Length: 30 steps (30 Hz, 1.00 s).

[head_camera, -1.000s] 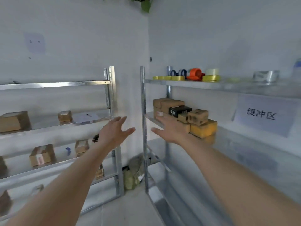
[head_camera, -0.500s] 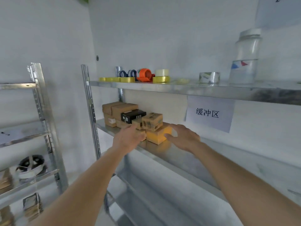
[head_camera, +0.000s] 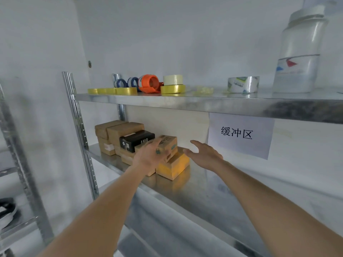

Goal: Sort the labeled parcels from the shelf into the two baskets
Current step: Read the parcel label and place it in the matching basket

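Two bare forearms reach toward the middle board of a steel shelf (head_camera: 187,190), where the parcels (head_camera: 128,140) stand stacked at its left end, close to the slotted front upright (head_camera: 81,134). The left hand (head_camera: 150,157) lies, fingers extended, against the front of the small printed carton (head_camera: 169,145), which sits on the yellow box (head_camera: 172,166); whether the fingers have closed on the carton cannot be told, since motion blur hides the tips. The right hand (head_camera: 204,154) is spread and relaxed just right of the same carton, holding nothing and not clearly touching it. A black box (head_camera: 136,140) rests among the brown cartons behind (its white lettering partly covered by the left hand). To the right of the stack the board runs bare as far as the frame edge, leaving free room beside the right forearm, while the upper board (head_camera: 185,103) closes the space overhead. On that upper board stand yellow tape rolls (head_camera: 172,89), an orange tape dispenser (head_camera: 149,83), a silver tape roll (head_camera: 243,84) and a large clear jar (head_camera: 298,52). A paper sign (head_camera: 239,135) with three Chinese characters hangs from the upper board against the white wall (head_camera: 167,34). A second rack (head_camera: 16,149) stands at far left.
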Available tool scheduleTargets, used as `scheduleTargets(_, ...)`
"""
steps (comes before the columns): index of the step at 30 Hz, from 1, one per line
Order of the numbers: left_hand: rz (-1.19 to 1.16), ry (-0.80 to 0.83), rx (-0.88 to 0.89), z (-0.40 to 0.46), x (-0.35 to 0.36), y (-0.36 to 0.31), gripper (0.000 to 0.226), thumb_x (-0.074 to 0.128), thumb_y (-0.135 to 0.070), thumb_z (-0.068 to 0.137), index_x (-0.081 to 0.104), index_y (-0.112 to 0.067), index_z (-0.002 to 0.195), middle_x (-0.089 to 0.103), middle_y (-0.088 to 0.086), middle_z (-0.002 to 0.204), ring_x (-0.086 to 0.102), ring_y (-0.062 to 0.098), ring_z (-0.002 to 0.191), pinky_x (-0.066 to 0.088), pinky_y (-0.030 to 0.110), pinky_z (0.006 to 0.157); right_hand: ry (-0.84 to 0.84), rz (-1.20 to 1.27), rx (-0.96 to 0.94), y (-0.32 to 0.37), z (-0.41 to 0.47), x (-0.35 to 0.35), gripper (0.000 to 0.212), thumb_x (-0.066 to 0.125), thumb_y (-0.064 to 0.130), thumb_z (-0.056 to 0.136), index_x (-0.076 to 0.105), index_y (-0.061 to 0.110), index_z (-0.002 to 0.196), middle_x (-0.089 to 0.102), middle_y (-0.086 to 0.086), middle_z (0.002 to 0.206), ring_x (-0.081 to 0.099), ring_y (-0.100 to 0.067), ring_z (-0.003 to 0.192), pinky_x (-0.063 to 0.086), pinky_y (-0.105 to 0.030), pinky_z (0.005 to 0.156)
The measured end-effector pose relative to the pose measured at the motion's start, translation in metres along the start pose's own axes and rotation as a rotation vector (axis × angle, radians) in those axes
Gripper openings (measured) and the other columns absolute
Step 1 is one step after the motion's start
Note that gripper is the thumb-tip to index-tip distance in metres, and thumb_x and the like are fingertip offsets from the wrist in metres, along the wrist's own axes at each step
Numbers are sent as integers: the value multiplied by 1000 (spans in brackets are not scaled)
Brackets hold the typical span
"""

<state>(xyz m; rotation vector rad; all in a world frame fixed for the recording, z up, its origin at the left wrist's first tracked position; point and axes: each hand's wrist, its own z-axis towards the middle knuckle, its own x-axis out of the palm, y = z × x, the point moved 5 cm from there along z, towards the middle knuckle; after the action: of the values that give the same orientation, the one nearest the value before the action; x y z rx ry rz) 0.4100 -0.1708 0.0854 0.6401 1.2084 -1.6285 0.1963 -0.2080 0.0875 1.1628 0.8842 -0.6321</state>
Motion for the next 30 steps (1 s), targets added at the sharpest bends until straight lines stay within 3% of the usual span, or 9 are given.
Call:
scheduleTargets(6, -37, 66, 16, 56, 15, 38, 53, 49, -58, 95, 39, -43, 145, 58, -7, 120, 61, 12, 93, 53, 31, 68, 11, 66, 44, 19, 50, 32, 68, 40, 69, 97, 25, 43, 158, 35, 5, 162, 41, -25, 143, 39, -39, 101)
scheduleTargets(10, -136, 166, 12, 89, 28, 66, 44, 55, -56, 94, 50, -40, 135, 65, -11, 104, 65, 11, 91, 59, 38, 80, 28, 155, 79, 37, 79, 56, 66, 44, 64, 99, 27, 40, 158, 44, 1, 156, 47, -25, 137, 41, -35, 89)
scheduleTargets(14, -184, 234, 53, 118, 40, 83, 42, 57, -52, 95, 55, -33, 133, 66, -6, 112, 63, 16, 103, 55, 39, 92, 39, 241, 110, 47, 105, 81, 66, 46, 66, 97, 32, 40, 156, 55, 0, 146, 55, -23, 127, 48, -36, 97)
scheduleTargets(19, -409, 348, 53, 135, 57, 99, 44, 61, -50, 94, 52, -34, 134, 64, -7, 111, 63, 9, 96, 53, 23, 76, 41, 347, 150, 56, 119, 101, 65, 43, 60, 103, 21, 39, 160, 53, -1, 149, 56, -16, 110, 44, -25, 82)
scheduleTargets(21, -508, 372, 54, 141, 63, 103, 53, 66, -51, 91, 53, -33, 138, 66, -6, 113, 66, 8, 96, 54, 21, 73, 50, 430, 164, 55, 123, 108, 67, 46, 57, 103, 18, 40, 161, 50, -1, 151, 57, -13, 109, 46, -28, 93)
scheduleTargets(24, -596, 397, 65, 146, 70, 107, 65, 71, -54, 85, 52, -32, 143, 67, -6, 120, 68, 9, 101, 59, 27, 80, 18, 518, 195, 51, 129, 115, 69, 53, 54, 100, 21, 42, 160, 52, -2, 151, 60, -17, 120, 46, -38, 109)
scheduleTargets(26, -648, 383, 88, 145, 68, 106, 63, 76, -45, 85, 54, -29, 142, 68, -8, 121, 66, 8, 104, 58, 26, 83, -24, 568, 216, 52, 127, 115, 74, 62, 49, 95, 25, 42, 159, 56, 0, 147, 63, -16, 118, 49, -38, 106)
scheduleTargets(28, -699, 366, 112, 141, 63, 102, 59, 80, -31, 84, 55, -32, 138, 68, -11, 118, 64, 7, 107, 55, 18, 76, -71, 591, 220, 55, 122, 110, 82, 72, 40, 90, 26, 43, 157, 62, 2, 139, 64, -16, 117, 52, -36, 103)
scheduleTargets(30, -718, 338, 138, 141, 60, 98, 71, 85, -21, 79, 49, -38, 138, 65, -11, 116, 61, 10, 109, 54, 17, 73, -137, 571, 220, 58, 114, 102, 94, 81, 30, 82, 25, 46, 156, 65, 5, 131, 63, -17, 115, 54, -34, 98)
